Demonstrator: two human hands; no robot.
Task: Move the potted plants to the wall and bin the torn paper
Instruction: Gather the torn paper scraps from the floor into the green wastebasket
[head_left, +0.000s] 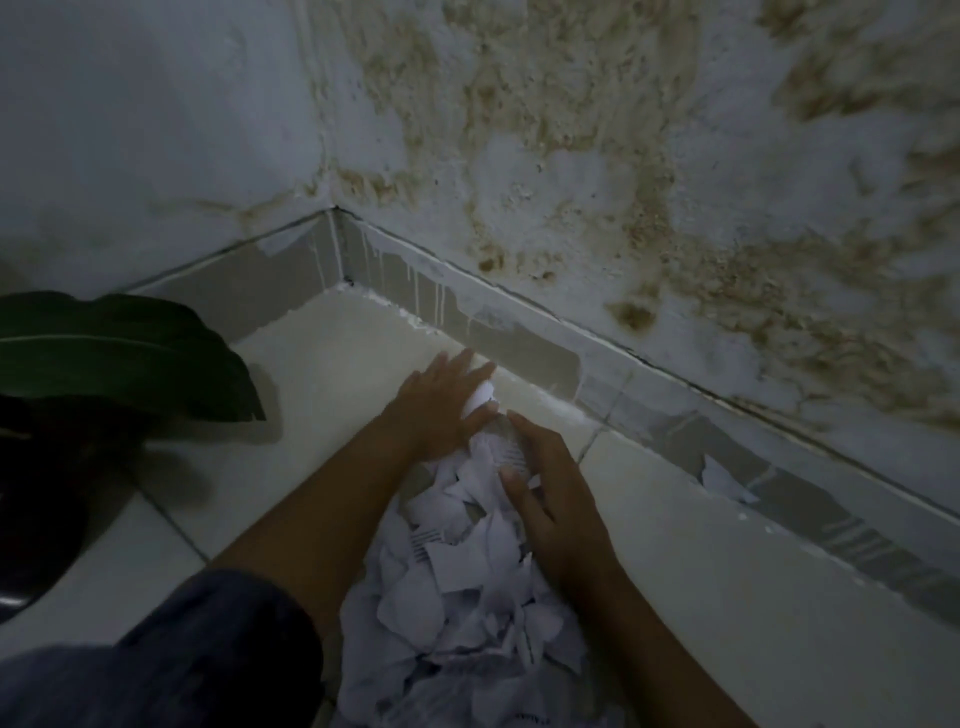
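A heap of torn white paper (457, 587) lies on the pale floor tiles, stretching from the bottom of the view up toward the wall. My left hand (441, 400) presses against the far left side of the heap with straight fingers, a scrap under its fingertips. My right hand (550, 499) lies on the right side of the heap, fingers spread over the scraps. One loose scrap (722, 480) leans on the skirting to the right. A potted plant (119, 353) with broad dark leaves stands at the left, its dark pot (31, 499) below them.
Two stained white walls meet in a corner (337, 249) with a grey skirting (519, 332) along the floor. My blue sleeve (171, 660) fills the bottom left. No bin is in view.
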